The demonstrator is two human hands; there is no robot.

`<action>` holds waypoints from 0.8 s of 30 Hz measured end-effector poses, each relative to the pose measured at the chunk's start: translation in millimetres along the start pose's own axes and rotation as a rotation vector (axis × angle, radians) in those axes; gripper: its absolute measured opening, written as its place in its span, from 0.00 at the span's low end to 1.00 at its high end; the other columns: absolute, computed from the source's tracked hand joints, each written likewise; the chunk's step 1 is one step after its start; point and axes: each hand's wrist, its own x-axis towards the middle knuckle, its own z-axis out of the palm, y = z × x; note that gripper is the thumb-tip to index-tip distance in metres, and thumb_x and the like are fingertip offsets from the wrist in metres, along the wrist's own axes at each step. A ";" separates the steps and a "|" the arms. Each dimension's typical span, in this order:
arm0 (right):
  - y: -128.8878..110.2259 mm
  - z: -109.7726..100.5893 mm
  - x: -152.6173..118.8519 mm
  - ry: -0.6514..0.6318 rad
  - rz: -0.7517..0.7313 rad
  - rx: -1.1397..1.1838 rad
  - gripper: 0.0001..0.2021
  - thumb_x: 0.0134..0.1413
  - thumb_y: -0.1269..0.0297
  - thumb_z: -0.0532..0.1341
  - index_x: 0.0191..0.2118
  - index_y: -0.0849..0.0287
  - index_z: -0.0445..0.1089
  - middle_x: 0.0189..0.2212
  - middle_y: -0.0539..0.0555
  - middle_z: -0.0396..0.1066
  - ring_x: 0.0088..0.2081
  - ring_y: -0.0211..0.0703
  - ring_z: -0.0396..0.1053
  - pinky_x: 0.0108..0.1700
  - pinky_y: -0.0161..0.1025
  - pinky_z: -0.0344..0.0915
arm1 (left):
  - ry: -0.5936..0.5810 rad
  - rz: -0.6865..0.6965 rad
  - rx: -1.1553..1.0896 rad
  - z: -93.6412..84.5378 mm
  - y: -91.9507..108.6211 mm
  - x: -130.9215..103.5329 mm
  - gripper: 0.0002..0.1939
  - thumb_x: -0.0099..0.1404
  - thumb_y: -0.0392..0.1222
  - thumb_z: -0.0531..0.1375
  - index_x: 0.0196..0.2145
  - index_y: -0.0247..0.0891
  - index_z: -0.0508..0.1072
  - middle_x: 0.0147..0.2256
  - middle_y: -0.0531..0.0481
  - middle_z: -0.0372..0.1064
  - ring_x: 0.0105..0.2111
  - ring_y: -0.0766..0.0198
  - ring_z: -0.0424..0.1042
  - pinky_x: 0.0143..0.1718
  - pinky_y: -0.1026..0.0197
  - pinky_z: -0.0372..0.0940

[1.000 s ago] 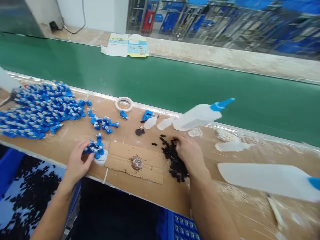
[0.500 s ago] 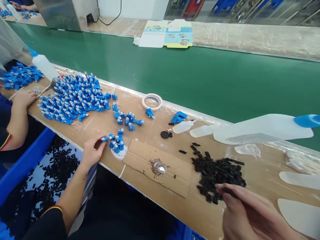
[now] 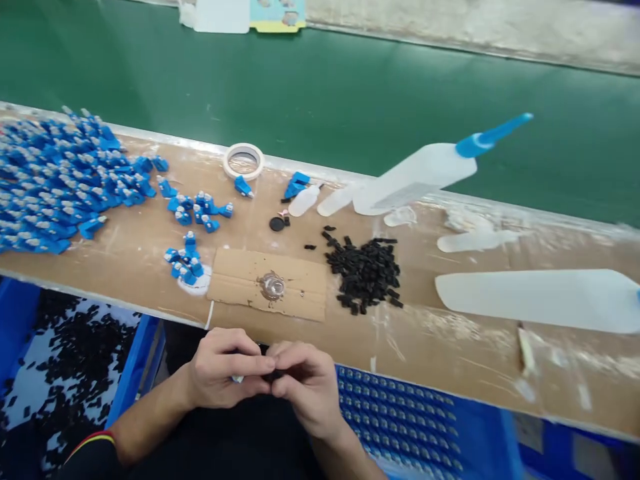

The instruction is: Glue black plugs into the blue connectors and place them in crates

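Note:
Close to my body, below the table's front edge, my two hands meet at the fingertips. My left hand [image 3: 233, 367] is closed on a small blue part, nearly all hidden by the fingers; just a pale tip shows beneath them. Pinched in my right hand [image 3: 307, 383] is a small black piece [image 3: 273, 375], pressed against what the left holds. Whether the two parts are joined I cannot tell. Beyond the hands lies a cardboard strip [image 3: 305, 283] with a clear blob of glue [image 3: 274, 287] on it. A heap of black pieces [image 3: 365, 270] sits right of the strip.
A large pile of blue parts [image 3: 55, 180] covers the left, with a smaller cluster [image 3: 185, 263] nearer. A tape roll [image 3: 229, 160], a blue-tipped squeeze bottle [image 3: 420, 177] and another white bottle [image 3: 535, 300] lie on the table. Blue bins [image 3: 487, 433] stand below the edge.
My left hand has brought a blue part from the small cluster toward my body. My right hand has carried a black piece from the heap to meet it. The view has tilted down and right.

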 end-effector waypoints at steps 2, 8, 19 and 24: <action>6.3 -0.6 -6.0 0.069 0.109 0.087 0.12 0.48 0.54 0.74 0.33 0.53 0.77 0.24 0.50 0.75 0.22 0.36 0.70 0.23 0.31 0.68 | -0.039 0.011 0.009 1.1 -4.0 3.7 0.18 0.68 0.41 0.63 0.55 0.44 0.74 0.30 0.47 0.75 0.24 0.66 0.70 0.25 0.64 0.66; -0.9 -12.7 -2.0 -0.031 0.029 -0.122 0.05 0.54 0.66 0.70 0.38 0.52 0.79 0.33 0.53 0.79 0.33 0.40 0.77 0.34 0.34 0.74 | -0.127 -0.088 0.059 -14.4 -8.3 7.4 0.10 0.66 0.38 0.64 0.46 0.40 0.78 0.31 0.46 0.76 0.27 0.65 0.73 0.27 0.65 0.68; 6.3 -41.6 23.1 0.074 0.073 -0.264 0.01 0.53 0.68 0.69 0.32 0.55 0.79 0.30 0.51 0.80 0.24 0.39 0.74 0.24 0.34 0.71 | 0.006 -0.610 -0.202 -9.8 -22.1 6.6 0.09 0.64 0.40 0.63 0.43 0.41 0.71 0.32 0.52 0.68 0.29 0.67 0.67 0.30 0.64 0.64; 0.7 -64.3 49.5 0.079 -0.309 -0.960 0.05 0.58 0.72 0.65 0.37 0.55 0.78 0.35 0.53 0.81 0.36 0.44 0.79 0.40 0.40 0.77 | 0.233 -0.876 -0.787 -12.6 -26.4 -1.8 0.19 0.53 0.36 0.60 0.43 0.45 0.62 0.40 0.53 0.60 0.32 0.67 0.66 0.27 0.66 0.59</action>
